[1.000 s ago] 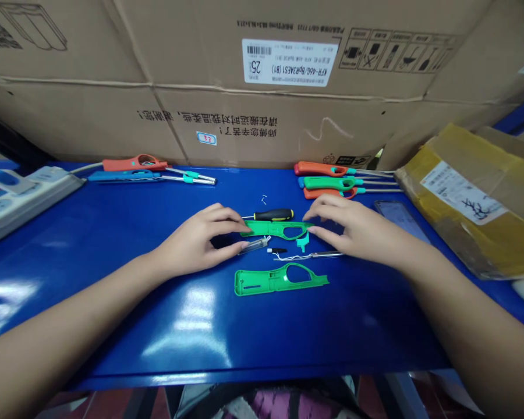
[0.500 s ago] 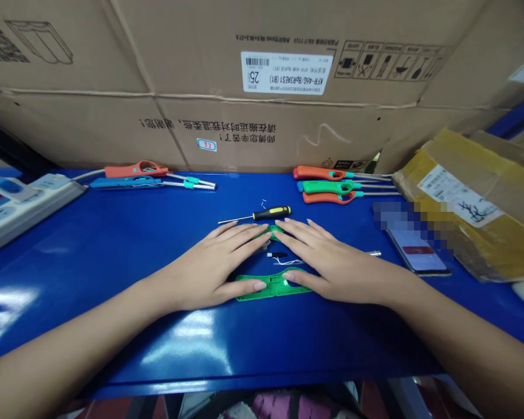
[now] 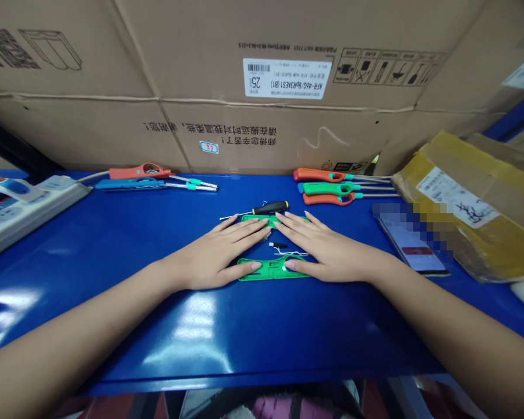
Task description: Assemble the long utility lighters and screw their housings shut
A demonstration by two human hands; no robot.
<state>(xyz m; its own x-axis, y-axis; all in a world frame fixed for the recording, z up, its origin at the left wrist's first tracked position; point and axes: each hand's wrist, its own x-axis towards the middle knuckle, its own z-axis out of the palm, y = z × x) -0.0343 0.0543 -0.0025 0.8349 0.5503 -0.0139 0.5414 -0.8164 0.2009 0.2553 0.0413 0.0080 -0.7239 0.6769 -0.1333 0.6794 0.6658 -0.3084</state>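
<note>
In the head view, the left hand (image 3: 218, 257) and the right hand (image 3: 334, 254) are being spread flat, side by side, on a blue metal worktop (image 3: 91, 233), with the fingers (image 3: 250, 228) being kept open and nothing being gripped. The fingertips of both hands are being rested on one green plastic lighter shell (image 3: 257, 219), while both thumbs are being laid on a second green plastic lighter shell (image 3: 266, 270). Both shells are being left lying flat, the second nearer the person. Between them, a small black part (image 3: 278, 244) and a thin white wire (image 3: 291, 253) are being left exposed. Just beyond the first shell, a black-and-yellow screwdriver (image 3: 269, 207) is being left lying. Farther back, an orange utility lighter (image 3: 318, 175) and a green utility lighter (image 3: 327, 187) are being kept together at the right, and a blue utility lighter (image 3: 128, 184) is being kept at the left. A smartphone (image 3: 413, 250) is being left near a taped parcel (image 3: 471, 218), and a power strip (image 3: 30, 203) is being kept at the worktop's left edge.
</note>
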